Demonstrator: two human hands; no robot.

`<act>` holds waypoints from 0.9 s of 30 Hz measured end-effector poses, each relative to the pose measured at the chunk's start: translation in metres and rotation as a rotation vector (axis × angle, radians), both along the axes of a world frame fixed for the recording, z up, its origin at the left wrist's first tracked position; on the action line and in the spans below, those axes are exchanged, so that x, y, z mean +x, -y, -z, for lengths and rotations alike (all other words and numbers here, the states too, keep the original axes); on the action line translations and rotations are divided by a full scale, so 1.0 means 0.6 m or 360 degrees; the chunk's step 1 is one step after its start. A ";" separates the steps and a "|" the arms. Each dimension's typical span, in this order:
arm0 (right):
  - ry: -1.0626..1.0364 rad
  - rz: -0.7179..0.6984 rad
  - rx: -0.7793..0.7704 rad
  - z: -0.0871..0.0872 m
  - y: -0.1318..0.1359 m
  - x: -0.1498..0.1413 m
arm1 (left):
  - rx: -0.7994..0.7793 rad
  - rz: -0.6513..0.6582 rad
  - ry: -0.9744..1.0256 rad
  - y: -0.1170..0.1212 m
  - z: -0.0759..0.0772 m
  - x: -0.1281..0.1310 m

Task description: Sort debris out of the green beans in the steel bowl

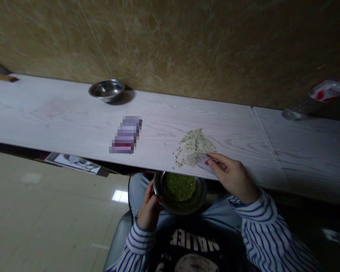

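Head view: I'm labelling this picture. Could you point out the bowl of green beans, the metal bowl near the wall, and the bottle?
bowl of green beans (201, 191), head view, bare inner wall
metal bowl near the wall (107, 90), head view, inside surface
bottle (325, 91), head view, red-and-white label

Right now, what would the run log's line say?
left hand: holds bowl of green beans | right hand: pinches clear piece at grain pile | other bowl: on table near wall

Shiny, smooth metal bowl (107, 91), upper left; matt, pale wood-grain worktop (158, 109); glossy tiled floor (45, 211), lower left; clear plastic bottle (303, 107), right.
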State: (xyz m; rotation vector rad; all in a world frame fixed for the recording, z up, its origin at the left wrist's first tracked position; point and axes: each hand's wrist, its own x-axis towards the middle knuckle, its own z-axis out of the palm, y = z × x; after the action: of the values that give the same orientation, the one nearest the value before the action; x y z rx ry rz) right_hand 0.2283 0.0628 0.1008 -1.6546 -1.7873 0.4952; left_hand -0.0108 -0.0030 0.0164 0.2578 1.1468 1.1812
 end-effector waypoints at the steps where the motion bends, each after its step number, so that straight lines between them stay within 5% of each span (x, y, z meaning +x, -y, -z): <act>1: 0.0004 0.0001 -0.0013 0.000 -0.002 -0.003 | -0.0003 0.0003 -0.0004 0.000 0.000 0.000; 27: -0.0055 -0.0138 -0.0192 -0.005 0.019 -0.012 | 0.0019 0.0045 -0.0002 0.003 0.015 -0.002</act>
State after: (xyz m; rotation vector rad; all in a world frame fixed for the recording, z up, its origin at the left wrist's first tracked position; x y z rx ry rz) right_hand 0.2214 0.0516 0.1040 -1.6436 -1.8414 0.6786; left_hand -0.0119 -0.0050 0.0072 0.2828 1.1340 1.1631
